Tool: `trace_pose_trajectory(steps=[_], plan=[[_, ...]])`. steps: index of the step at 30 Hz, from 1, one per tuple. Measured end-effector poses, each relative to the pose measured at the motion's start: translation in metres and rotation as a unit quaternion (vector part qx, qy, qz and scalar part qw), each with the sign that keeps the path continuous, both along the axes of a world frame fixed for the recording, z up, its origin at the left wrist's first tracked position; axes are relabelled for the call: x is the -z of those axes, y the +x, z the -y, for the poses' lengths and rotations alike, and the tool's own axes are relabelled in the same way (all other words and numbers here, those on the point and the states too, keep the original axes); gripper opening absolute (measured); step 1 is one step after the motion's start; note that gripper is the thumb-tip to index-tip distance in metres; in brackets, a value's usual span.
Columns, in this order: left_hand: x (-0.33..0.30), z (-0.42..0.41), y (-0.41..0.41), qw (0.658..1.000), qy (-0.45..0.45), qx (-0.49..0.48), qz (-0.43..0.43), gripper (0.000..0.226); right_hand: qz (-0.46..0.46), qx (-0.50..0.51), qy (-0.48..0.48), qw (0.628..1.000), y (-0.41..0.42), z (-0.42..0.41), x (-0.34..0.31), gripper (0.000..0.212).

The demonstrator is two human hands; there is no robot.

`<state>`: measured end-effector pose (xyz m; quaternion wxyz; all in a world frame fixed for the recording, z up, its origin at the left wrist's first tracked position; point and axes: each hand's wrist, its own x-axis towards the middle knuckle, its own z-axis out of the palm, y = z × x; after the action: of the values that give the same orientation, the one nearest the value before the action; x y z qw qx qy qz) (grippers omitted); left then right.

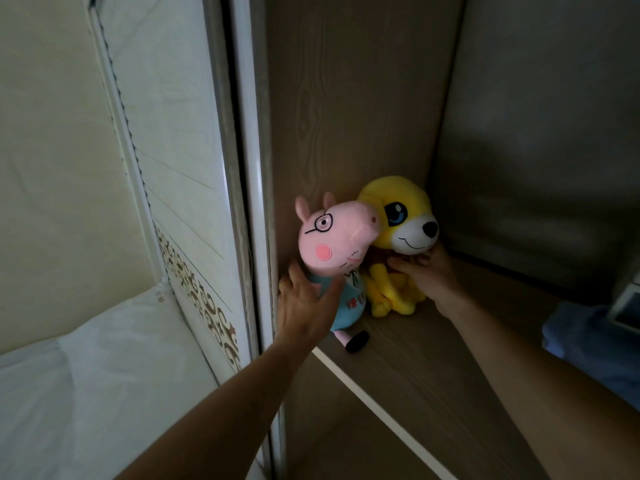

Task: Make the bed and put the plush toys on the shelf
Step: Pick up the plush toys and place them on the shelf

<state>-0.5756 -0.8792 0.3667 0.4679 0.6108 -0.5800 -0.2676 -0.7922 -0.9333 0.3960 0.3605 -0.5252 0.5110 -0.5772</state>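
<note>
Both arms are reaching to the shelf (433, 358): left hand (304, 306) steadying the pig (337, 244), fingers open; right hand (429, 275) pinching the dog (405, 220), easing it upright beside the pig.

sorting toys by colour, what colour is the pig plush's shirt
Light blue, with small red lettering on the front of the pig plush; the head view shows it, partly behind the left hand.

Pig plush (334, 244) left of dog plush (405, 223), touching, on shelf (433, 358) in the back-left corner.
</note>
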Motion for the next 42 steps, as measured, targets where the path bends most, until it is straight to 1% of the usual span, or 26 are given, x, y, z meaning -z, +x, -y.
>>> trace_pose_trajectory(steps=[4, 5, 7, 9, 11, 14, 15, 16, 17, 18, 19, 20, 21, 22, 23, 24, 25, 26, 27, 29, 32, 36, 42], plan=[[-0.002, -0.003, 0.002, 1.000, -0.013, -0.012, -0.002, 0.085, -0.003, 0.006, -0.001, 1.000, 0.001, -0.006, -0.005, 0.053], [-0.003, -0.004, 0.002, 1.000, -0.017, -0.014, -0.006, 0.082, 0.001, 0.009, 0.000, 1.000, 0.001, -0.007, -0.005, 0.055], [-0.004, -0.006, 0.002, 1.000, -0.026, -0.015, -0.006, 0.076, 0.014, 0.019, 0.007, 1.000, 0.001, -0.007, -0.005, 0.066], [-0.004, -0.009, 0.002, 0.999, -0.033, -0.017, 0.013, 0.073, 0.019, 0.020, 0.011, 1.000, 0.001, -0.010, -0.004, 0.070], [-0.003, -0.011, 0.000, 0.998, -0.034, -0.031, 0.036, 0.072, 0.013, 0.018, 0.012, 1.000, 0.003, -0.014, -0.002, 0.073], [-0.001, -0.013, -0.001, 0.996, -0.040, -0.047, 0.059, 0.067, -0.010, 0.034, 0.041, 0.999, 0.005, -0.022, 0.000, 0.082], [-0.002, -0.014, 0.000, 0.995, -0.045, -0.052, 0.076, 0.062, -0.005, 0.056, 0.052, 0.997, 0.007, -0.025, 0.002, 0.083], [-0.002, -0.016, 0.001, 0.991, -0.055, -0.063, 0.109, 0.055, -0.003, 0.101, 0.065, 0.993, 0.009, -0.029, 0.006, 0.082], [-0.001, -0.018, 0.003, 0.983, -0.073, -0.077, 0.151, 0.049, -0.011, 0.169, 0.080, 0.982, 0.014, -0.035, 0.012, 0.077], [0.000, -0.020, 0.005, 0.972, -0.095, -0.093, 0.194, 0.045, -0.037, 0.243, 0.087, 0.965, 0.021, -0.044, 0.019, 0.066], [0.001, -0.022, 0.007, 0.960, -0.112, -0.107, 0.232, 0.044, -0.073, 0.289, 0.078, 0.951, 0.031, -0.054, 0.028, 0.053], [0.001, -0.023, 0.008, 0.949, -0.121, -0.122, 0.266, 0.044, -0.107, 0.285, 0.049, 0.951, 0.043, -0.061, 0.036, 0.043], [0.002, -0.022, 0.009, 0.935, -0.126, -0.137, 0.300, 0.046, -0.127, 0.240, 0.014, 0.962, 0.055, -0.065, 0.043, 0.040], [0.000, -0.022, 0.010, 0.919, -0.134, -0.151, 0.338, 0.048, -0.137, 0.168, -0.024, 0.976, 0.067, -0.067, 0.048, 0.044], [-0.002, -0.020, 0.012, 0.903, -0.141, -0.163, 0.372, 0.049, -0.154, 0.099, -0.057, 0.981, 0.076, -0.065, 0.052, 0.053], [-0.005, -0.019, 0.014, 0.890, -0.145, -0.169, 0.399, 0.049, -0.183, 0.048, -0.079, 0.979, 0.083, -0.062, 0.052, 0.066], [-0.008, -0.017, 0.016, 0.881, -0.140, -0.164, 0.421, 0.048, -0.206, 0.017, -0.092, 0.974, 0.086, -0.058, 0.052, 0.080], [-0.012, -0.015, 0.017, 0.874, -0.126, -0.151, 0.444, 0.045, -0.214, 0.001, -0.096, 0.972, 0.090, -0.053, 0.052, 0.088], [-0.015, -0.014, 0.019, 0.865, -0.112, -0.137, 0.470, 0.043, -0.216, 0.001, -0.098, 0.971, 0.093, -0.050, 0.052, 0.092], [-0.018, -0.015, 0.020, 0.852, -0.103, -0.122, 0.499, 0.038, -0.231, 0.042, -0.110, 0.966, 0.099, -0.049, 0.053, 0.092], [-0.020, -0.023, 0.023, 0.866, -0.108, -0.114, 0.474, 0.038, -0.270, 0.083, -0.127, 0.951, 0.104, -0.049, 0.052, 0.092], [-0.014, -0.025, 0.028, 0.872, -0.115, -0.104, 0.465, 0.043, -0.271, 0.081, -0.112, 0.953, 0.102, -0.050, 0.053, 0.094], [-0.011, -0.024, 0.036, 0.867, -0.135, -0.106, 0.469, 0.048, -0.273, 0.094, -0.121, 0.950, 0.102, -0.062, 0.051, 0.093]])
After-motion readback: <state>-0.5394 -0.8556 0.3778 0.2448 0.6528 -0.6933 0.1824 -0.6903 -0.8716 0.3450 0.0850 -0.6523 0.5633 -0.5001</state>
